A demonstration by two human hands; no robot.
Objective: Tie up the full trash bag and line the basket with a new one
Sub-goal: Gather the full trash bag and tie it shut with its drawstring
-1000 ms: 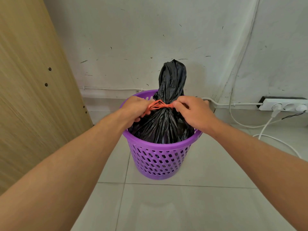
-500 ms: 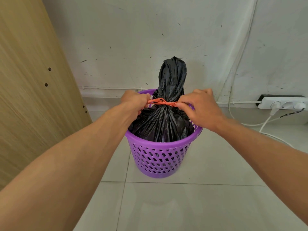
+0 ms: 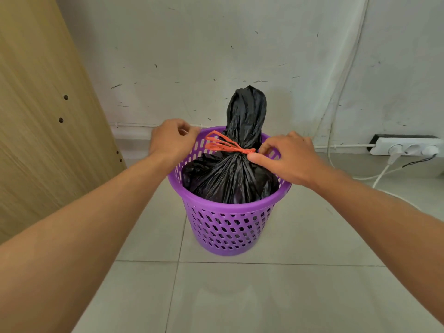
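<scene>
A full black trash bag (image 3: 230, 179) sits in the purple perforated basket (image 3: 230, 224) on the tiled floor. Its gathered neck (image 3: 247, 111) stands upright, tied with an orange string (image 3: 223, 145). The string's loops hang free to the left of the knot. My right hand (image 3: 286, 157) is at the knot, its thumb and forefinger pinching the string's right end against the bag's neck. My left hand (image 3: 173, 138) hovers just left of the basket's rim with fingers loosely curled, holding nothing.
A wooden panel (image 3: 43, 104) leans at the left. A white wall stands close behind the basket. At the right a white power strip (image 3: 406, 146) lies on the floor with plugs and cables (image 3: 382, 174) trailing from it.
My left hand has let go of the orange string and moved left, off the bag. The loops now hang loose. My right hand stays at the knot.
</scene>
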